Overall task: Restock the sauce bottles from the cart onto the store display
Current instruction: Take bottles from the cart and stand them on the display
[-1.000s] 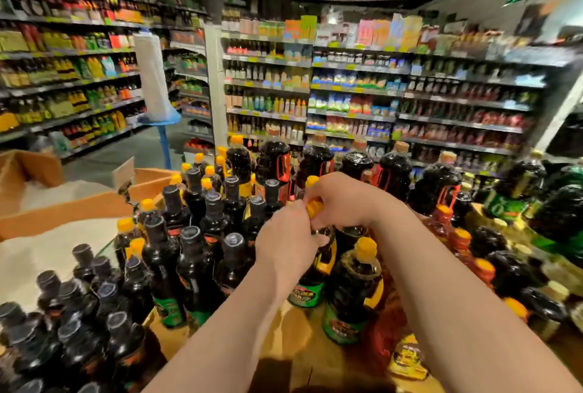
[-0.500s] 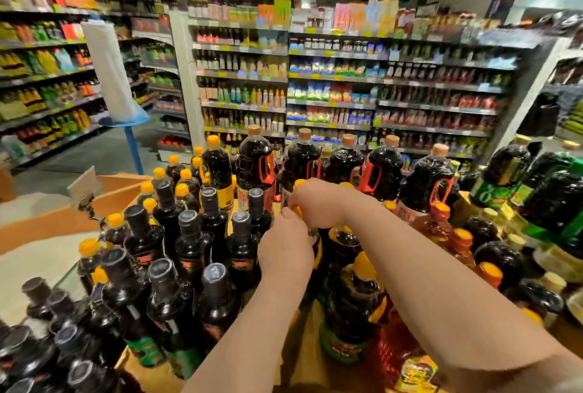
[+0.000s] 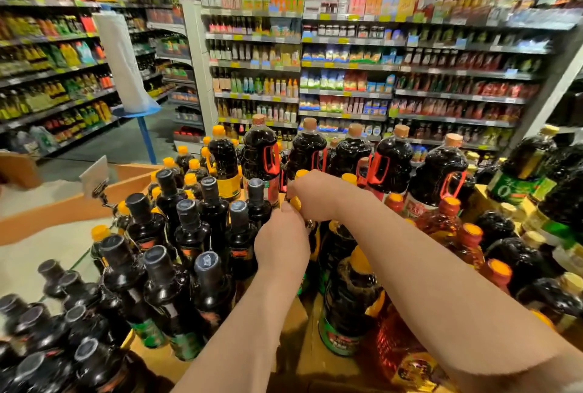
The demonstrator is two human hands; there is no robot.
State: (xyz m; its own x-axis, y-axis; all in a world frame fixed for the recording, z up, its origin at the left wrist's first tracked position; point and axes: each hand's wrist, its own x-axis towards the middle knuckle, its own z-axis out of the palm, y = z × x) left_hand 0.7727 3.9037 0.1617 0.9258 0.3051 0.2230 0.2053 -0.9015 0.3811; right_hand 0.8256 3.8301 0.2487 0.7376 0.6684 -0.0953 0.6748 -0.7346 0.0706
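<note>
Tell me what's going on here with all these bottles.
A person is stocking a store display crowded with dark sauce bottles. Both hands meet at the top of one yellow-capped bottle in the middle of the display: the left hand grips just below its cap, the right hand closes over it from behind. Black-capped bottles stand to the left, big handled jugs behind.

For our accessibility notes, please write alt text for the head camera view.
Two bare hands meet over a crowded display of dark sauce bottles, the left hand and right hand closed together on a yellow cap. Black-capped bottles stand to the left; store shelves fill the background.
</note>
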